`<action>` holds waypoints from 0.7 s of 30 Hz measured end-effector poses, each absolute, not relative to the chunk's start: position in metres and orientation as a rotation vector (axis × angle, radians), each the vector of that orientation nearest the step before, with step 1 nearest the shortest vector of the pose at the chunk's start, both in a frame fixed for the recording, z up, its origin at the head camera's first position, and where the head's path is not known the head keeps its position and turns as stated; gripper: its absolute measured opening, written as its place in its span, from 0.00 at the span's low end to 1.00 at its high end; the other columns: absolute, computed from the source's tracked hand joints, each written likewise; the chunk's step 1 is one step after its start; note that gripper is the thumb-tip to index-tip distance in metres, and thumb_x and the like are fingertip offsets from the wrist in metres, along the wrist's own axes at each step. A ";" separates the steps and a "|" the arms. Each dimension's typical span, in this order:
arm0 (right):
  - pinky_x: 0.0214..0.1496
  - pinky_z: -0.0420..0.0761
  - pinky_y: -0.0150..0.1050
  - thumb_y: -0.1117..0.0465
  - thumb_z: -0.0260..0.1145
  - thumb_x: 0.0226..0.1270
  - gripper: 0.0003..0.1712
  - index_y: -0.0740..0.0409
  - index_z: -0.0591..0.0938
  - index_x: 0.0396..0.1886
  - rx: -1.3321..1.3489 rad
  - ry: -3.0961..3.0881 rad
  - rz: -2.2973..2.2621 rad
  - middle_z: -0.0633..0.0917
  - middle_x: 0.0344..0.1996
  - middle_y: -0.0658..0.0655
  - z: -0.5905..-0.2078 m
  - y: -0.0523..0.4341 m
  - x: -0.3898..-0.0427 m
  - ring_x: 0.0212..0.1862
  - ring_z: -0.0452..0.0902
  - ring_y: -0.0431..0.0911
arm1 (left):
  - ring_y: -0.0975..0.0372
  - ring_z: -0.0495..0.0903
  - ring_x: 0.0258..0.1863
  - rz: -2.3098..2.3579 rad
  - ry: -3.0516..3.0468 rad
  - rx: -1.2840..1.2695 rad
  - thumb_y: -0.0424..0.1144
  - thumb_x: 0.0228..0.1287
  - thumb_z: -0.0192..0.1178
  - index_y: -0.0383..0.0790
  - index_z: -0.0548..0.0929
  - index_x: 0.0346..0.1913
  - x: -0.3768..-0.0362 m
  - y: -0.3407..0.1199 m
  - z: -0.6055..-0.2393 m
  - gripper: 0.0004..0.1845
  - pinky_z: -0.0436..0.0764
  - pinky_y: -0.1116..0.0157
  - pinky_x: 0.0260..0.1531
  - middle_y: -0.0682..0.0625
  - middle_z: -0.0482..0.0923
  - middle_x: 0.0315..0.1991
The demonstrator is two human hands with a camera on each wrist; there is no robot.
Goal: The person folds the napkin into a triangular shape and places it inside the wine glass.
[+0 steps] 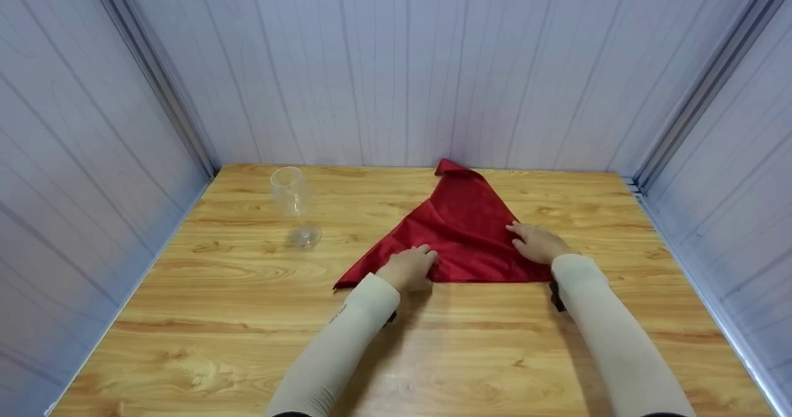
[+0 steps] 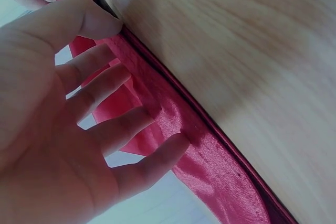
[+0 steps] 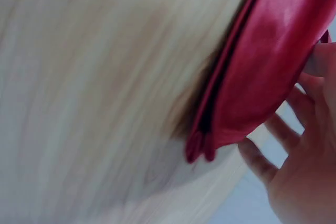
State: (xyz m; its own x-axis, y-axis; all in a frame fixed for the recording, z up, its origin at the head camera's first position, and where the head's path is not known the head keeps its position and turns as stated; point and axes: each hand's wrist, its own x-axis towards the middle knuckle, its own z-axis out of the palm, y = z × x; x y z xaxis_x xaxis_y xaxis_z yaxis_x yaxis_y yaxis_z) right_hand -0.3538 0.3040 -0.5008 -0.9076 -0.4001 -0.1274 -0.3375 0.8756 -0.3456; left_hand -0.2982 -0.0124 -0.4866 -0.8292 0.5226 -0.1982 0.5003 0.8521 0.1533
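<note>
A red satin cloth (image 1: 464,237), folded into a rough triangle, lies on the wooden table with its tip turned over at the far end. My left hand (image 1: 408,267) rests at its near edge. In the left wrist view the fingers (image 2: 139,169) are spread and slightly bent against the cloth (image 2: 173,111), and the thumb touches its folded edge. On the right side of the cloth lies my right hand (image 1: 537,242), fingers extended. Two layers show at the cloth's corner (image 3: 252,77) in the right wrist view, beside the spread fingers of the right hand (image 3: 304,156).
A clear stemmed glass (image 1: 289,194) stands upright on the table (image 1: 247,318), left of the cloth. White panel walls (image 1: 383,70) enclose the table at the back and both sides. The cloth's far tip reaches the back wall.
</note>
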 end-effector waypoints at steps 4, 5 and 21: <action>0.72 0.55 0.61 0.61 0.50 0.78 0.29 0.67 0.65 0.74 -0.538 2.830 -0.463 0.61 0.73 0.72 -0.498 0.301 -0.354 0.73 0.54 0.69 | 0.51 0.76 0.58 0.135 2.802 0.798 0.41 0.64 0.67 0.44 0.77 0.60 -0.298 -0.013 -0.487 0.22 0.80 0.48 0.49 0.50 0.73 0.55; 0.72 0.55 0.61 0.61 0.50 0.78 0.29 0.67 0.65 0.75 -0.532 2.826 -0.460 0.61 0.73 0.72 -0.498 0.300 -0.354 0.73 0.54 0.68 | 0.51 0.76 0.58 0.135 2.802 0.799 0.41 0.64 0.67 0.44 0.77 0.60 -0.298 -0.013 -0.487 0.22 0.80 0.48 0.49 0.50 0.73 0.55; 0.71 0.56 0.62 0.58 0.47 0.77 0.31 0.61 0.63 0.77 -0.357 2.784 -0.447 0.59 0.74 0.71 -0.492 0.301 -0.351 0.74 0.53 0.68 | 0.53 0.78 0.54 0.121 2.810 0.807 0.40 0.63 0.66 0.44 0.77 0.58 -0.299 -0.014 -0.487 0.21 0.81 0.50 0.46 0.51 0.73 0.54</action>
